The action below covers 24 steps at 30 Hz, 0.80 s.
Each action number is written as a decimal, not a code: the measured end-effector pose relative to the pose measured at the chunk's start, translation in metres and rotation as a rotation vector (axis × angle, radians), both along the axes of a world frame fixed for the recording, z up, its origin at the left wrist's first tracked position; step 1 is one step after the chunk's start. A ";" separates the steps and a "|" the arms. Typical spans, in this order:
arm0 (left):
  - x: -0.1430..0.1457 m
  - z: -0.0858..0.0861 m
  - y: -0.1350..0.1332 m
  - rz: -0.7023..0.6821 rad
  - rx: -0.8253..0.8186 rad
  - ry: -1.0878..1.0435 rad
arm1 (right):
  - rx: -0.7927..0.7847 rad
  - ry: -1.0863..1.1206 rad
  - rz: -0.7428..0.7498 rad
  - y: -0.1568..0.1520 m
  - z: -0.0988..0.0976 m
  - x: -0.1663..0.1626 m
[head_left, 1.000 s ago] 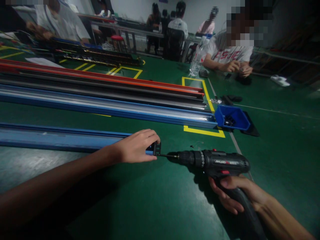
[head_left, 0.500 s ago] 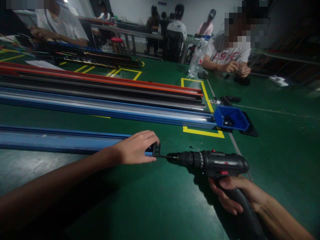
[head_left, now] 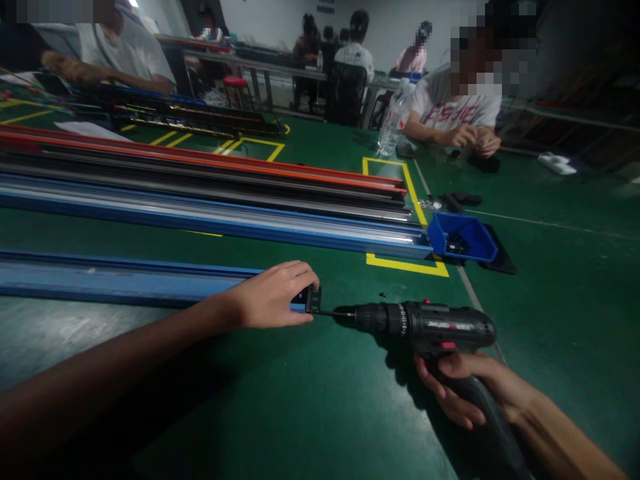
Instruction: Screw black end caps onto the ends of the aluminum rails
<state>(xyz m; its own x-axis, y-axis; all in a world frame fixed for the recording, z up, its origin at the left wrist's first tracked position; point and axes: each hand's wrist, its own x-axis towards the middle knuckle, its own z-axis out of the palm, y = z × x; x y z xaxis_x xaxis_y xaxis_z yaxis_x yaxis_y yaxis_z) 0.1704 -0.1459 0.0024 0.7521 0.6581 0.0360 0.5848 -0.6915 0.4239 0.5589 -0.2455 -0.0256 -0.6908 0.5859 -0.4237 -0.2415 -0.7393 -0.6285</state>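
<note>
A long blue rail (head_left: 125,283), straight and smooth-sided, is lying along the near side of the green tabletop (head_left: 320,400), its right end carrying a black end cap (head_left: 315,300). The left hand (head_left: 273,295) is grasping that end in its fingers. The right hand (head_left: 465,393) is wrapping its fingers around a black drill (head_left: 440,327), whose thin bit (head_left: 334,313) is pointing at the cap. Farther back, more rails (head_left: 225,215) are stretching towards a blue bin (head_left: 477,243). Beyond, people (head_left: 463,113) are sitting in the dim room.
</note>
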 end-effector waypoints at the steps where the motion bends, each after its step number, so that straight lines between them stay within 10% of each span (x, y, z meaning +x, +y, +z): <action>1: 0.000 0.000 0.000 0.003 -0.003 0.006 | 0.002 -0.001 0.001 0.000 0.000 0.000; 24: 0.001 -0.001 -0.001 0.017 -0.003 0.011 | -0.020 -0.039 0.001 0.000 -0.004 0.003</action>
